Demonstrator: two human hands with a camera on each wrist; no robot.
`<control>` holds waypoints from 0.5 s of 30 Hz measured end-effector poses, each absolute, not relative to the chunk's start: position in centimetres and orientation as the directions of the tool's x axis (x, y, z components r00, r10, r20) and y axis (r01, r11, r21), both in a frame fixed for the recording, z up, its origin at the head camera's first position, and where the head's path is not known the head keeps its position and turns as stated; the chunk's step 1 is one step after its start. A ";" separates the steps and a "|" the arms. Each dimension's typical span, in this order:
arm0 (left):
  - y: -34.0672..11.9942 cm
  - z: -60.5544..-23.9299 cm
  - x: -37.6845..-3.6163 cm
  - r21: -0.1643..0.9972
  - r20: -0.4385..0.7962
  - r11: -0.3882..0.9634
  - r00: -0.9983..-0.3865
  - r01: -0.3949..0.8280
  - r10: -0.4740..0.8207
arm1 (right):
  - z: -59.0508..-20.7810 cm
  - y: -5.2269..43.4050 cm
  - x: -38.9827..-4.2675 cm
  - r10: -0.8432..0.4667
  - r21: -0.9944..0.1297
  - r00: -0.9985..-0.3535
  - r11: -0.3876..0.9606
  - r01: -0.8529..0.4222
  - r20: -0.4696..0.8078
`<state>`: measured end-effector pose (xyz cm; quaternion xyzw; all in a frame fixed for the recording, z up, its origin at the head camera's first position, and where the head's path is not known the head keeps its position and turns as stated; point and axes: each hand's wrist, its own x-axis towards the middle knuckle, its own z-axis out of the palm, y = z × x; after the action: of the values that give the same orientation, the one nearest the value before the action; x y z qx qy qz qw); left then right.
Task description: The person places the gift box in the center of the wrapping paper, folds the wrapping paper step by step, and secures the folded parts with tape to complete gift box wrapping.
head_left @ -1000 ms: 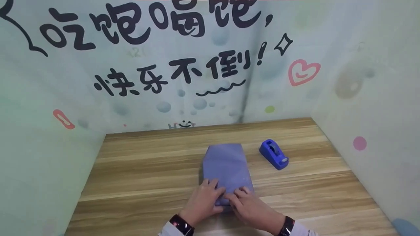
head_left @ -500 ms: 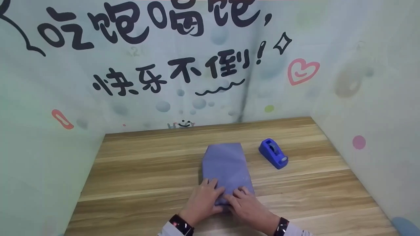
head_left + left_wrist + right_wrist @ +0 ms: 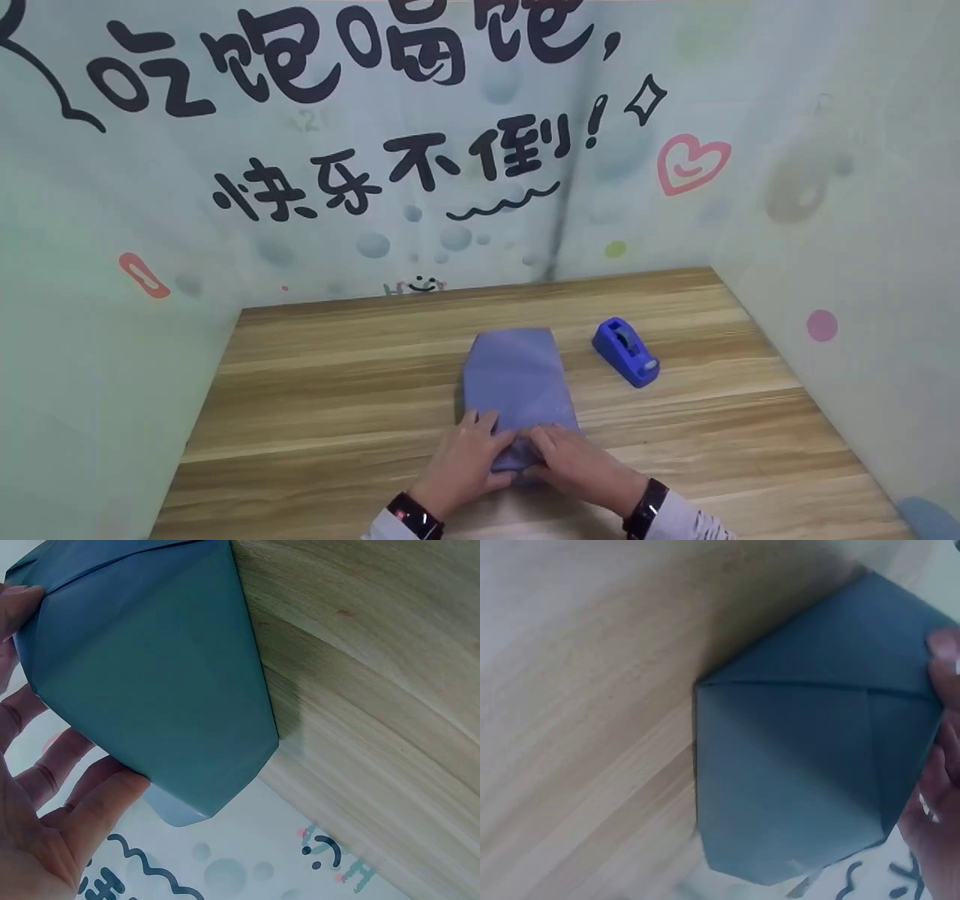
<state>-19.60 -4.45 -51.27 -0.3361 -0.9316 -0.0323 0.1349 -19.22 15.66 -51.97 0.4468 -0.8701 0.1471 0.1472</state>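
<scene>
Two hands on the wrapped parcel's near end

Blue-wrapped parcel lies flat, mid-counter, long axis running away from the person. Far end is already folded to a taper; near end sits under both hands.

Left hand: palm down on the near-left corner, fingers fairly straight and spread along the paper edge, pressing rather than gripping. The left wrist view shows them flat against the parcel's side.

Right hand: fingers curled over the near-right flap, fingertips on the paper at the fold line. It looks like a pinch or press on the flap; whether the thumb closes under it is not visible.

Change over the last second: right hand has slid inward and rotated, so its fingers now overlap the near end closer to the left hand; previously both hands sat side by side with fingers pointing forward. Parcel itself has not shifted on the counter. My read: the near-end flap is being drawn in and creased down, and the end is not yet secured.

Blue tape dispenser stands right of the parcel, near it but apart, untouched. Printed backdrop with lettering and a pink heart walls in the counter behind and on both sides.
</scene>
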 end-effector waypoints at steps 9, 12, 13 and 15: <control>-4.4 -51.0 -19.7 -0.023 0.233 0.775 -0.750 0.632 0.619 | -51.0 17.2 -20.6 -0.683 -0.392 -0.668 0.551 -0.737 0.295; -4.3 -51.1 -19.7 -0.021 0.228 0.774 -0.751 0.632 0.619 | -51.3 17.4 -20.3 -0.644 -0.372 -0.715 0.615 -0.696 0.273; -4.3 -51.1 -19.7 -0.019 0.227 0.774 -0.751 0.633 0.620 | -51.5 17.3 -20.1 -0.634 -0.340 -0.726 0.643 -0.686 0.267; -4.2 -51.2 -19.7 -0.018 0.230 0.774 -0.750 0.633 0.620 | -51.9 16.8 -19.7 -0.613 -0.236 -0.745 0.708 -0.666 0.263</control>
<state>-19.68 -4.20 -51.16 -0.3350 -0.9350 -0.0304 0.1119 -19.70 16.84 -51.91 0.3475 -0.9203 0.1594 0.0829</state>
